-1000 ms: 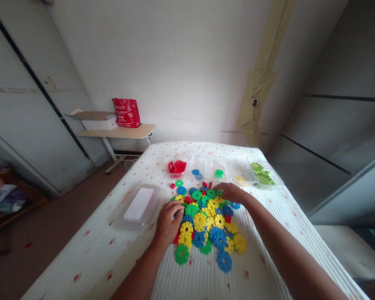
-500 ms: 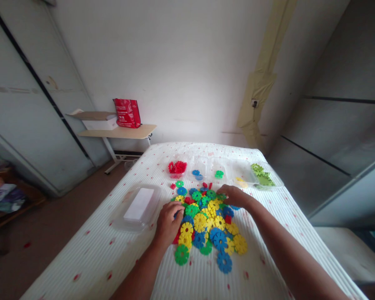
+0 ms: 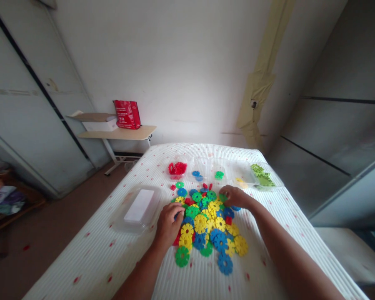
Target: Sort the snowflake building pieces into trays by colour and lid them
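Note:
A loose pile of plastic flower-shaped discs in yellow, blue, green and red lies on the table, with a yellow disc (image 3: 200, 223) near its middle. My left hand (image 3: 169, 221) rests at the pile's left edge with fingers curled. A bit of blue shows between its thumb and fingers, but I cannot make out whether it is held. At the pile's far right, my right hand (image 3: 236, 196) has its fingertips closed on a green disc (image 3: 223, 198). The palm side of both hands is hidden.
Behind the pile, clear tubs stand in a row: one with red discs (image 3: 177, 168), others with a few blue discs (image 3: 197, 175), green discs (image 3: 219, 175) and yellow ones. Light-green pieces (image 3: 262, 174) fill the rightmost tub. A clear lid (image 3: 153, 208) lies left.
My right hand has shifted very slightly to the right, and the green disc at its fingertips shows more. My left hand stays in place. The view has tilted a little.

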{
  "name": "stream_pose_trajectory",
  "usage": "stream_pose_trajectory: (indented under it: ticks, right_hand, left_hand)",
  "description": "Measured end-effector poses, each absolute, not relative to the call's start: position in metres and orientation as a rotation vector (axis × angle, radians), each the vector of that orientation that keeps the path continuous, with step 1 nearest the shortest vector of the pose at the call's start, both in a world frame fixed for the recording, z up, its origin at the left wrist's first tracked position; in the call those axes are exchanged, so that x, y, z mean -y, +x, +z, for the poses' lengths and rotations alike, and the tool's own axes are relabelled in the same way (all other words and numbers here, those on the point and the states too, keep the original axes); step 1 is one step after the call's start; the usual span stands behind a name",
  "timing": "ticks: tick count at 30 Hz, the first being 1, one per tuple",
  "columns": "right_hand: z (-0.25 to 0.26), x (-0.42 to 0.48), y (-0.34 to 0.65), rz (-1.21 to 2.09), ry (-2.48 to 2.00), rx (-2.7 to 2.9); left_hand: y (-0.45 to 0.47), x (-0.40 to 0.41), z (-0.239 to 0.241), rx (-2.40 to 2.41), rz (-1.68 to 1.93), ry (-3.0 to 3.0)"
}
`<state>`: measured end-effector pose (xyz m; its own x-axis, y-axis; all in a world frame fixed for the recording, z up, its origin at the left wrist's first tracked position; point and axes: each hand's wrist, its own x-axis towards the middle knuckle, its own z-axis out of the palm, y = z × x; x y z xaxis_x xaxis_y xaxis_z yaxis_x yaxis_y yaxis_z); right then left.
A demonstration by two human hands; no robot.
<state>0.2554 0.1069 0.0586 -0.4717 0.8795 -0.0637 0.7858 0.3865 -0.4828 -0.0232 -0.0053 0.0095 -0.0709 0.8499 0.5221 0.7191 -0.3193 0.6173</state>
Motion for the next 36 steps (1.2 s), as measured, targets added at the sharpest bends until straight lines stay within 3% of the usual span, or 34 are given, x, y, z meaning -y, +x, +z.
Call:
stream_pose_trajectory:
  ticks: [7, 19, 28, 36]
  right_hand:
    - [0.056, -0.1, 0.254, 0.62, -1.524, 2.147]
    - [0.063, -0.094, 0.208, 0.433, -1.511, 2.395]
    - [0.062, -0.091, 0.23, 0.553, -1.347, 2.266]
    - [0.102, -0.108, 0.228, 0.239, -1.236, 2.136]
  left_hand:
    - [-0.021, 0.006, 0.012, -1.744, 1.341, 2.017]
    - [-0.022, 0.007, 0.012, -1.738, 1.344, 2.0]
    - [-0.022, 0.006, 0.012, -1.737, 1.353, 2.009]
    - [-0.023, 0.005, 0.008, -1.739, 1.337, 2.003]
